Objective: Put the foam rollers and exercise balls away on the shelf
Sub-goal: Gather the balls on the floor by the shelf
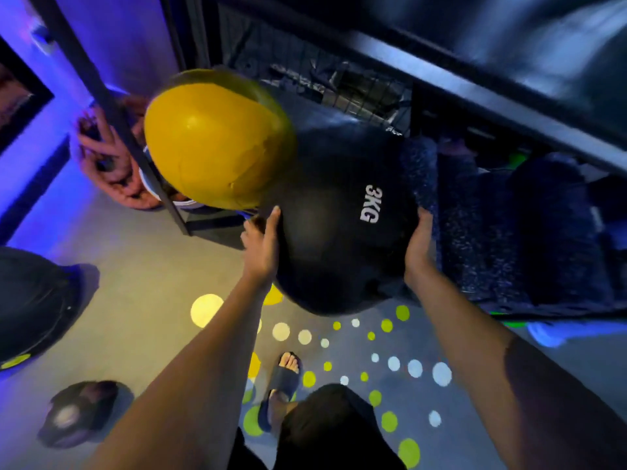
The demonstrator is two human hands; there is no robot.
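A: Where are the hands?

B: Both arms reach forward. The left hand [259, 247] and right hand [419, 247] press flat, fingers spread, on opposite sides of a black ball [334, 225] marked 3KG.

A: And the step?

B: Shelving it, I judge. Beyond the fingertips sits a yellow ball [213, 144] (touching the black one); right of them, dark foam rollers [481, 232]. Next: push it in, then let go.

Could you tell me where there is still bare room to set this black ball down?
The shelf level is crowded: the yellow ball sits at its left end, speckled foam rollers fill the right. Between them, the black 3KG ball, held by the left hand and right hand, takes the only gap. The dotted floor below is bare.
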